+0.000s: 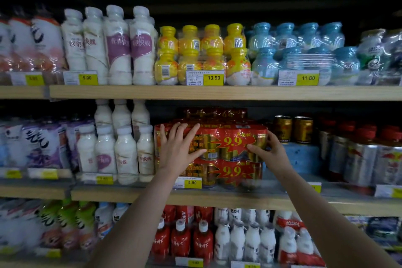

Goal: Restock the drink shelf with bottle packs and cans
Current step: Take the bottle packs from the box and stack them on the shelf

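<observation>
My left hand [177, 148] lies flat, fingers spread and straight, against the front left of the upper red can pack [230, 141]. My right hand [268, 148] curls round that pack's right end, thumb on the front face and fingers behind the corner. The pack (shrink-wrapped, printed "9.9") sits on a second red can pack [226, 173] on the middle shelf [152, 194], behind a yellow price tag [192, 183] reading 9.90. Just left stand white bottle packs [121, 152]; to the right, two loose gold cans [292, 129] rest on a blue box [301, 158]. Farther up, the top shelf [217, 92] carries yellow bottle packs [200, 54] and blue bottle packs [304, 54].
</observation>
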A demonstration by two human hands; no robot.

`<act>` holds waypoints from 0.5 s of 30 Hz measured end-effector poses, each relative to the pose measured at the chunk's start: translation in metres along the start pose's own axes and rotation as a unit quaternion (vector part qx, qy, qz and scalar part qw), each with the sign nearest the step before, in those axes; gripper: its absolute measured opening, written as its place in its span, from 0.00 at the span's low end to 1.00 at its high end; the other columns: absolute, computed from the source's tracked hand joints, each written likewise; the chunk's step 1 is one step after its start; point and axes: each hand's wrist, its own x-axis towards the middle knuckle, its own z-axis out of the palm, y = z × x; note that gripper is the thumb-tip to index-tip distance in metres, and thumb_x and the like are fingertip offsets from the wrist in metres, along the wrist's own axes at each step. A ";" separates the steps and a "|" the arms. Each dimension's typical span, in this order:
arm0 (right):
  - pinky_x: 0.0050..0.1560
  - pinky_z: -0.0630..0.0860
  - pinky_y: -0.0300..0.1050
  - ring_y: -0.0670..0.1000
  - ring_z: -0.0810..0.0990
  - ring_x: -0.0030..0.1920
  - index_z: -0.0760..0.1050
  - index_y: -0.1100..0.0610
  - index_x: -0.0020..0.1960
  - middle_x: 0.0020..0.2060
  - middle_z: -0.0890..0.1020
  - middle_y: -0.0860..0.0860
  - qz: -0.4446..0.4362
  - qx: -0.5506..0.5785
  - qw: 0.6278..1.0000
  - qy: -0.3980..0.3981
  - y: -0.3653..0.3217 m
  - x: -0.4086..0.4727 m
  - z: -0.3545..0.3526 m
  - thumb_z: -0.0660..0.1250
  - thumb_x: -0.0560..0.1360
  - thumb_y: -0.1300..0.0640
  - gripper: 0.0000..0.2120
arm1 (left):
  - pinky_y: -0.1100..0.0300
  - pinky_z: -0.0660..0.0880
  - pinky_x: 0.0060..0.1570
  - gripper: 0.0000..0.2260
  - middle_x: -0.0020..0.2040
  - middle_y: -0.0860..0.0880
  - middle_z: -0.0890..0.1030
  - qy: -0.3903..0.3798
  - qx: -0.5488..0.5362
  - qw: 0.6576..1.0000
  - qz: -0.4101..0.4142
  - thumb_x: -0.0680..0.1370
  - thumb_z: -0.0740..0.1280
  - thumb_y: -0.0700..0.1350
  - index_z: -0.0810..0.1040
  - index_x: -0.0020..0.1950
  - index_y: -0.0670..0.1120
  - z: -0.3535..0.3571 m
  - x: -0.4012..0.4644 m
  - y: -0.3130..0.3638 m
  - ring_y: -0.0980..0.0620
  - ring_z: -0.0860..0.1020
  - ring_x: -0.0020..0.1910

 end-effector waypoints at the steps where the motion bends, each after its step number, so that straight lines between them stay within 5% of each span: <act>1: 0.38 0.73 0.39 0.45 0.75 0.48 0.61 0.51 0.70 0.53 0.73 0.47 0.000 -0.003 1.000 0.000 -0.001 -0.001 0.001 0.72 0.69 0.57 0.33 | 0.35 0.55 0.68 0.33 0.64 0.43 0.73 -0.001 -0.003 1.000 -0.001 0.71 0.52 0.69 0.62 0.71 0.54 -0.001 0.000 -0.001 0.42 0.70 0.66; 15: 0.57 0.76 0.59 0.54 0.74 0.60 0.59 0.48 0.70 0.61 0.72 0.50 0.015 -0.018 1.000 -0.016 0.007 0.004 0.002 0.72 0.69 0.54 0.35 | 0.35 0.55 0.67 0.32 0.64 0.44 0.74 0.012 0.008 1.000 0.004 0.71 0.53 0.69 0.63 0.70 0.53 0.007 0.003 -0.001 0.42 0.70 0.65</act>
